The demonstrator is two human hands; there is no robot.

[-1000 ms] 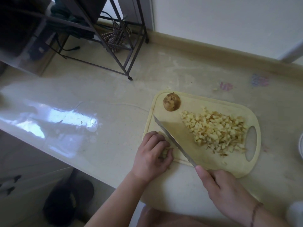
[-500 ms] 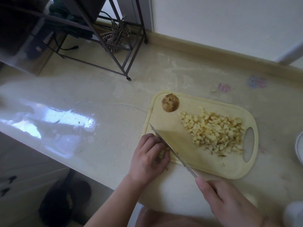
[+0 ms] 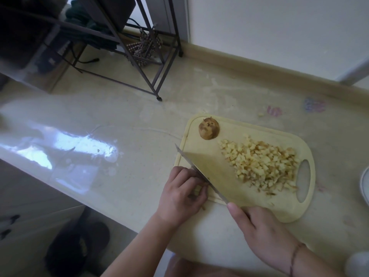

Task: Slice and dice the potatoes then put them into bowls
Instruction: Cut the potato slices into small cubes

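While the knife (image 3: 201,175) comes down at the near left corner of the cutting board (image 3: 207,150), a lot of the job looks done to me, but not all of it. A big heap of diced potato (image 3: 261,166) sits on the right half of the board, close to the handle hole. The cubes are small, pale yellow and blocky, and some have brown bits of skin on them. One round potato end (image 3: 209,130) with rough brown skin stands alone at the far left corner of the board. The left hand (image 3: 181,194) has its fingers curled down over a little piece of potato, which I can hardly see under the fingers, right beside the blade. The right hand (image 3: 259,230) has its grip closed round the knife handle, with one finger stretched out toward the blade. The blade is long, thin, grey and shiny. The board is smooth, pale yellow plastic with round corners and a groove near its edge. It lies on a glossy, cream bench (image 3: 119,136) that shines where the light hits it. A white curved rim (image 3: 364,184) peeks in at the right edge; it may be a bowl, but I cannot tell. I think the last bits need cutting, and no potato is in a bowl yet as far as I can see.
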